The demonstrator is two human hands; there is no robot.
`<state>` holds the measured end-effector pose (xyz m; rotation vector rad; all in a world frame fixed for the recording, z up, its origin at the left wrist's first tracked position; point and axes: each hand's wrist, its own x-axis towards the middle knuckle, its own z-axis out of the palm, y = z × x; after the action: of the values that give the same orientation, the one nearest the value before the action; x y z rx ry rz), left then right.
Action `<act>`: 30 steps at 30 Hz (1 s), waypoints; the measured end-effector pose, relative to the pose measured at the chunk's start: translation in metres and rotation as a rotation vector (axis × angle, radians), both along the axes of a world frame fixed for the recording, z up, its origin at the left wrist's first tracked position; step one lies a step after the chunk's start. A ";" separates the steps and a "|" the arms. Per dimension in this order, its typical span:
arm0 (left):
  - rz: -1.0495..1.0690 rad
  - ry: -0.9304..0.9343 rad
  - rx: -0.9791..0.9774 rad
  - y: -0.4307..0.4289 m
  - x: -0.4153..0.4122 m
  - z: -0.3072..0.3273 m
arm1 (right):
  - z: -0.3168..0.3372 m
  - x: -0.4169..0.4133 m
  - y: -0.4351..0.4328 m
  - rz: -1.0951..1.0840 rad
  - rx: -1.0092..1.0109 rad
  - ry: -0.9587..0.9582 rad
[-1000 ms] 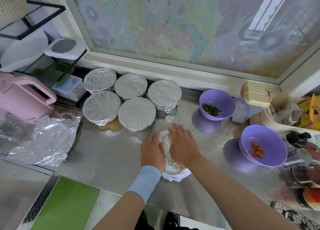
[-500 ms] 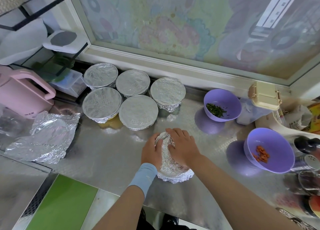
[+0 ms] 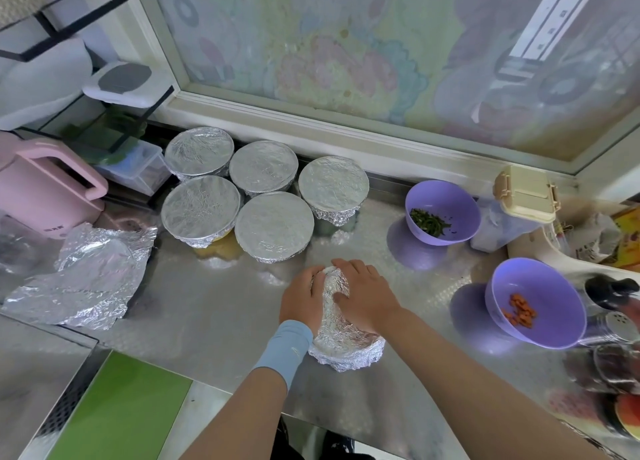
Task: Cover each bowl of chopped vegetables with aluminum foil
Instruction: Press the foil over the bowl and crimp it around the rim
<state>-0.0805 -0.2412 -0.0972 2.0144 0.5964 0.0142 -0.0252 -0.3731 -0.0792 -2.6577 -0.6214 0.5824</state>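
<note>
- Now, in the head view, both hands are on the foil-wrapped bowl [image 3: 346, 342], which stands on the bench [image 3: 207, 321] near its front edge, just ahead of the five covered bowls [image 3: 273, 225].
- The left hand [image 3: 301, 300] cups the bowl's left side, its grip closed round the foil with the fingers curled over the far rim.
- The right hand [image 3: 363, 297] lies across the top and right side, its grip likewise closed on the foil, with the thumb pressed into the crown.
- A second ago both palms lay flat on top. Since then the fingers have curled down the sides, and a crumpled ridge of foil now shows between the hands.
- The foil skirt at the near rim is gathered and crimped, so this bowl looks almost sealed, though the far rim is hidden under the fingers.
- I judge the step to be the final moulding of the edge, after which this bowl could join the covered group.
- Two purple bowls remain uncovered to the right: the bowl of green pieces [image 3: 460, 200] near the window, and the bowl of orange pieces [image 3: 554, 321] closer in.
- A loose foil sheet [image 3: 86, 276] lies crumpled at the left of the bench, well apart from both open bowls, and looks ready for the next one.
</note>
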 end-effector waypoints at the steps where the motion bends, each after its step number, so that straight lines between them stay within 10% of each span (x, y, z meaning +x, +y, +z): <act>1: 0.014 0.018 -0.024 0.001 0.002 0.002 | 0.000 0.000 0.000 -0.009 0.008 0.010; 12: -0.042 0.173 -0.193 0.014 0.017 0.005 | -0.001 0.001 0.002 -0.033 -0.012 0.040; 20: -0.239 -0.093 0.163 0.007 -0.002 0.000 | -0.008 -0.020 -0.012 -0.242 0.047 -0.128; 30: -0.016 -0.063 0.093 -0.003 -0.001 0.000 | -0.016 -0.027 -0.015 -0.371 0.231 -0.053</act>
<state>-0.0816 -0.2442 -0.0975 2.1008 0.5490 0.0970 -0.0519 -0.3882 -0.0956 -2.4857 -0.1835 0.3140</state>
